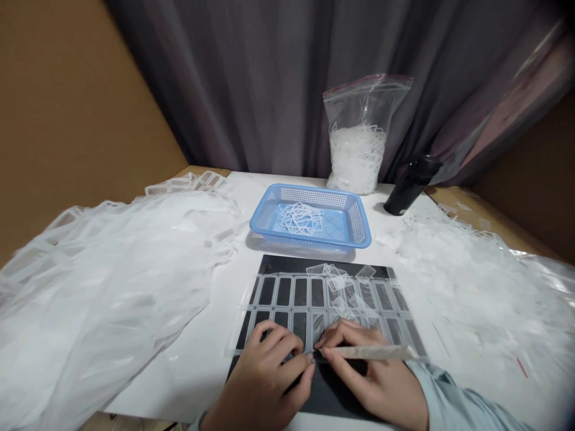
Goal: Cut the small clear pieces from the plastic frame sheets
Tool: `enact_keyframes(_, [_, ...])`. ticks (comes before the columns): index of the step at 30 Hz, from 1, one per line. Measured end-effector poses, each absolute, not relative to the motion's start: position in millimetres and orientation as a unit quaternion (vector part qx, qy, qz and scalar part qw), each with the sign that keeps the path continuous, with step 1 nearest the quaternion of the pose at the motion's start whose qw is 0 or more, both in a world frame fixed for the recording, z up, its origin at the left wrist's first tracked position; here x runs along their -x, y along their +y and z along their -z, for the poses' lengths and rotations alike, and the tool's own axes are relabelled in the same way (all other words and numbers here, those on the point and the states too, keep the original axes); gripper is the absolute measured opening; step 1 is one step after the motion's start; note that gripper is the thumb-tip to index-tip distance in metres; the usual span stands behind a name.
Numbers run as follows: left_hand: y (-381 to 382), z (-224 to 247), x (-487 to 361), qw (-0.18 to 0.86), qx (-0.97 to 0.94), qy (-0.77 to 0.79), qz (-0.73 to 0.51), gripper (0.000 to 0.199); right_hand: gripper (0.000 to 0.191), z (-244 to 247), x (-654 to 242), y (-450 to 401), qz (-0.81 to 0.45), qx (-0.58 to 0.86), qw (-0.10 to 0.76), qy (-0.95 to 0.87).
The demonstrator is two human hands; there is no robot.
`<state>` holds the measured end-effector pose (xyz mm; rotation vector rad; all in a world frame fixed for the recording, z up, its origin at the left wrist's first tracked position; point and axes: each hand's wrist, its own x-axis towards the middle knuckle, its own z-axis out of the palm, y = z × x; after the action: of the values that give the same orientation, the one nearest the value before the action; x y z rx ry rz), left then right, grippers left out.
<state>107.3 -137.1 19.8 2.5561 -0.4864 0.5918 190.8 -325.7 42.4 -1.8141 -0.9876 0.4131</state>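
Observation:
A clear sheet of rounded rectangular frames [283,292] lies on a black mat [332,389]. My left hand [269,377] rests on the sheet's near left part, fingers bent, its thumb and fingertips close together at the near edge; whether anything is between them is hidden. My right hand [375,371] is closed on a thin tool with a pale wrapped handle [381,352], its tip at the sheet beside my left fingertips. Several loose clear rectangular pieces [366,274] lie on the sheet's upper right part.
A blue basket [309,239] holding white frames stands behind the mat. Farther back are a zip bag [358,149] full of frames and a black bottle [411,185]. Piled clear sheets [148,269] cover the left; a heap of clear scraps [471,281] lies right.

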Motion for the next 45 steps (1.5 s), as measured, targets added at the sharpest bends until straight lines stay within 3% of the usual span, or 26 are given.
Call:
enact_keyframes(10, [-138,-21,-109,0.237,-0.930,-0.176,-0.217,0.017,0.010,-40,-191,-328,-0.137,0.742,0.471,-0.457])
enact_keyframes(17, [-138,-23,-108,0.231,-0.931,-0.176,-0.219,0.022,0.023,-32,-188,-328,0.065,0.738,0.300,-0.600])
enact_keyframes(22, [-138,-23,-109,0.226,-0.932,-0.182,-0.216,0.020,0.031,-25,-183,-329,0.124,0.750,0.243,-0.602])
enact_keyframes(30, [-138,-22,-109,0.222,-0.932,-0.181,-0.222,0.021,0.037,-28,-180,-326,0.165,0.760,0.224,-0.587])
enact_keyframes(45, [-137,-22,-109,0.217,-0.937,-0.180,-0.205,0.021,0.028,-26,-191,-331,0.171,0.770,0.196,-0.583])
